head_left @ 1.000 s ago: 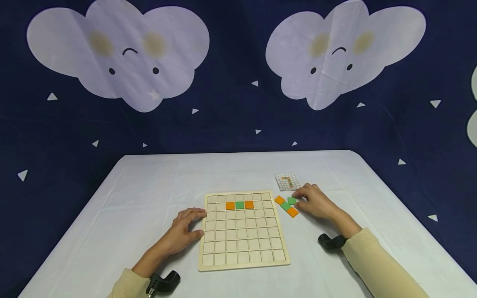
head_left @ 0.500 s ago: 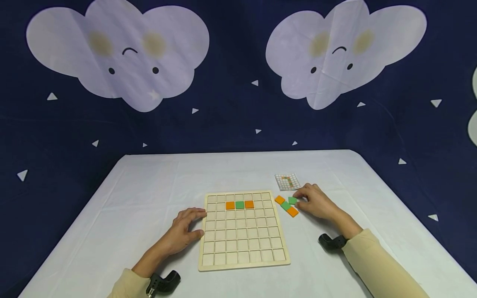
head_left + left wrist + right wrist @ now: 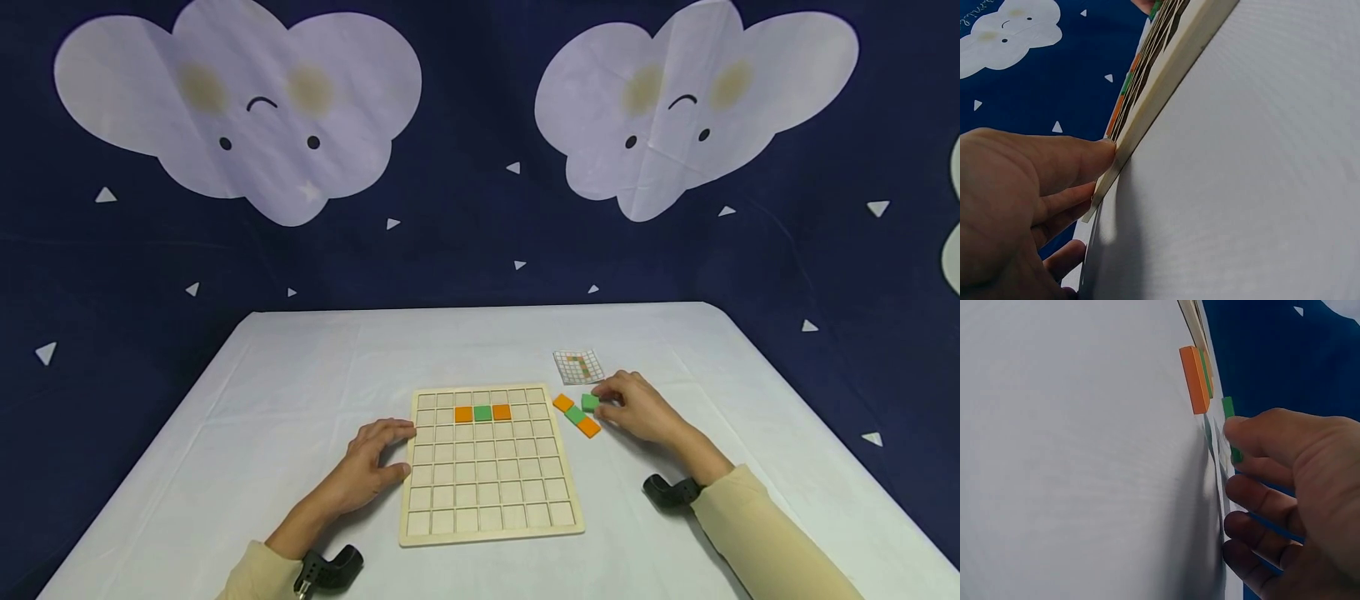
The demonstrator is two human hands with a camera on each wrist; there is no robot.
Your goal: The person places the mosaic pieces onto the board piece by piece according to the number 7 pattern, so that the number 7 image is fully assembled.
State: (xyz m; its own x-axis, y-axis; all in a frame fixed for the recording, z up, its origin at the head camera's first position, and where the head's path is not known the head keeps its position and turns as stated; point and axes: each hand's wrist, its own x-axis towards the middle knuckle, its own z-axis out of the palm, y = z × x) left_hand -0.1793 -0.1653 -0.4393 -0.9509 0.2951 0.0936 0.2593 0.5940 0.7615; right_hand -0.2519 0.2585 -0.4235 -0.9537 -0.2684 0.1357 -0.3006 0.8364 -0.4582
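Note:
My right hand (image 3: 637, 406) pinches a green square tile (image 3: 590, 403) between thumb and fingertips, right of the board. In the right wrist view the green tile (image 3: 1228, 407) shows at the thumb tip, its lower part behind the thumb. A wooden grid board (image 3: 487, 496) lies at the middle of the table. One green tile (image 3: 482, 412) sits in its second row between two orange tiles, the left orange tile (image 3: 463, 414) and the right orange tile (image 3: 502, 412). With fingers spread, my left hand (image 3: 363, 467) touches the board's left edge; its thumb tip rests there in the left wrist view.
Beside the board's upper right, a loose green tile (image 3: 575, 415) lies in a slanting line between an orange tile (image 3: 562, 402) and another orange tile (image 3: 588, 427). Behind them lies a small pattern card (image 3: 578, 367). A white cloth covers the table (image 3: 315, 367).
My right hand has shifted slightly to the right, carrying the green tile away from the loose tiles. The left hand and board stay where they were.

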